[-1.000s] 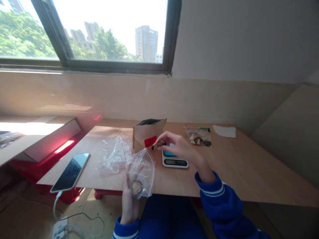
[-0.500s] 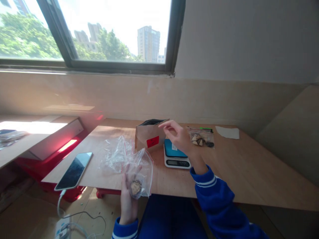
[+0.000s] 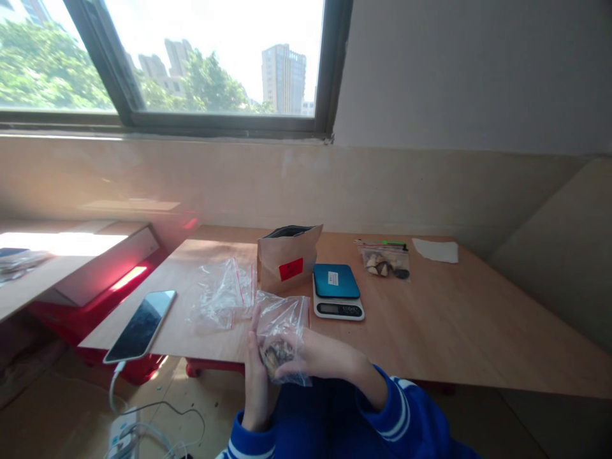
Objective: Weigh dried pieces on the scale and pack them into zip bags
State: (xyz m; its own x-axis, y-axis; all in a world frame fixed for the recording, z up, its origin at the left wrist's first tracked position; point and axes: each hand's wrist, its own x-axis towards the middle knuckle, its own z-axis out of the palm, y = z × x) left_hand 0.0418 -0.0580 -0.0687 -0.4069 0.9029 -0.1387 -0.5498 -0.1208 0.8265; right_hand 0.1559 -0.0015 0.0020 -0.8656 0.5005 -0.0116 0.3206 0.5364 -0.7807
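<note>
The right hand (image 3: 320,357) had come back from the digital kitchen scale (image 3: 337,306) to join the left hand (image 3: 255,389) at the near edge of the plywood table (image 3: 430,325), fingers of both closed around a clear zip bag (image 3: 282,338), with brown chunks (image 3: 275,356) bunched inside.

Scale (image 3: 337,309) between hands (image 3: 325,360) and ziplock bag (image 3: 385,261)

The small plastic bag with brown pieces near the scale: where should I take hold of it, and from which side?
Pinch the bag by its top strip from above: it lies flat on the table, and that strip is free of the pieces lower down.
</note>
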